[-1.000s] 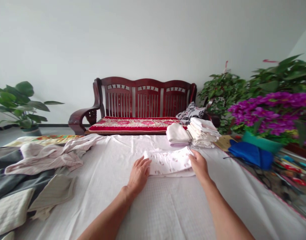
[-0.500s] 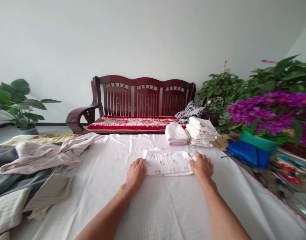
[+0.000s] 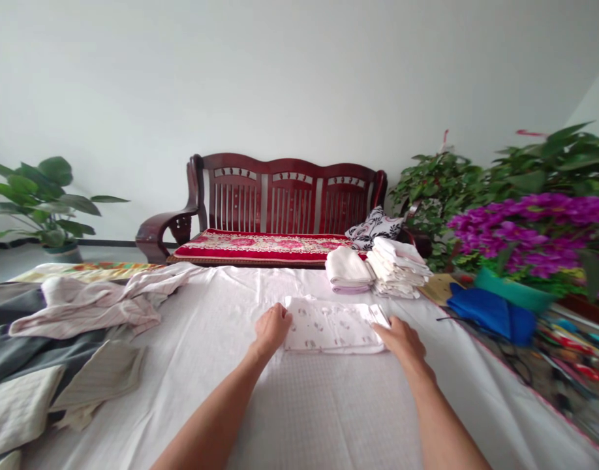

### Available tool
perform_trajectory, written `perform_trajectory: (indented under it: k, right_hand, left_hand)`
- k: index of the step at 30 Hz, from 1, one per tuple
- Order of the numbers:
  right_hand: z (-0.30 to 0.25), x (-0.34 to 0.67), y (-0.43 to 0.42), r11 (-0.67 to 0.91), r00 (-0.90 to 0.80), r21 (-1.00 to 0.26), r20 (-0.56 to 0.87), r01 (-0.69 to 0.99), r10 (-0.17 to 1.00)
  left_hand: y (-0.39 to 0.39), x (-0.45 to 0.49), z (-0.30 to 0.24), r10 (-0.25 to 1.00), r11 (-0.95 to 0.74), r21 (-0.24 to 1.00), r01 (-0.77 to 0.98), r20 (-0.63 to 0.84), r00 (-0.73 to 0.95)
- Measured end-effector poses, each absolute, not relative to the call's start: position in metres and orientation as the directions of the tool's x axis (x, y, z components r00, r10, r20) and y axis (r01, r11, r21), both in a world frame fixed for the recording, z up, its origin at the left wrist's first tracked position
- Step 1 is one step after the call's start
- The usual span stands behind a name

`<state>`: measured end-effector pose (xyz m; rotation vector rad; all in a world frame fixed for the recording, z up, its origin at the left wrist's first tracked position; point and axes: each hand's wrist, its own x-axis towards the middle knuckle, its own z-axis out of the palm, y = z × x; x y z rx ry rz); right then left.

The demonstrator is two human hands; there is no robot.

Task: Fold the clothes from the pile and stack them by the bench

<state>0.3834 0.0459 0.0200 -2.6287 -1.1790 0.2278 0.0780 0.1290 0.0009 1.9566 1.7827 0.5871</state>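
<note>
A folded white cloth with a small print [image 3: 333,328] lies flat on the white sheet [image 3: 323,398] in front of me; whether it is a garment I cannot tell. At its left edge, my left hand [image 3: 273,326] is closed on the cloth with curled fingers. My right hand [image 3: 403,339] grips the right end, its thumb over the fabric and its other fingers partly hidden. Just beyond the cloth stand a short stack of folded white and lilac cloths [image 3: 348,269] and a taller stack of folded white cloths [image 3: 398,267].
Loose clothes, among them a striped pale garment [image 3: 91,307] and a beige knit piece [image 3: 98,375], lie at the left. On the right are a blue cloth bag [image 3: 492,314], purple flowers [image 3: 539,228] and small clutter. A wooden bench [image 3: 284,196] stands behind.
My left hand has curled more tightly at the cloth's left edge. The right hand stays at the right end. The whole view has shifted slightly.
</note>
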Motion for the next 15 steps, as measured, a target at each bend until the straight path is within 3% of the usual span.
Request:
perform_trajectory:
  k: [4,6,9,12,15]
  right_hand:
    - [0.014,0.385,0.053,-0.549,0.638,-0.465,0.047,0.695,0.768]
    - [0.011,0.379,0.057,-0.397,0.599,-0.661,0.1,0.637,0.794]
    - [0.005,0.357,0.065,-0.114,0.551,-0.908,0.141,0.403,0.823]
    - [-0.003,0.323,0.073,0.041,0.47,-0.97,0.153,0.24,0.869]
    - [-0.012,0.293,0.079,0.087,0.321,-0.961,0.172,0.264,0.931]
  left_hand:
    - [0.127,0.075,0.001,0.992,-0.128,0.666,0.735,0.084,0.096]
    - [0.128,0.063,0.004,0.987,-0.156,0.722,0.674,0.144,0.074]
    - [0.133,0.031,0.009,0.967,-0.197,0.817,0.542,0.254,-0.032]
    - [0.138,-0.015,0.009,0.959,-0.187,0.855,0.484,0.266,-0.101]
    - [0.136,-0.057,0.0,0.969,-0.127,0.835,0.535,0.22,-0.113]
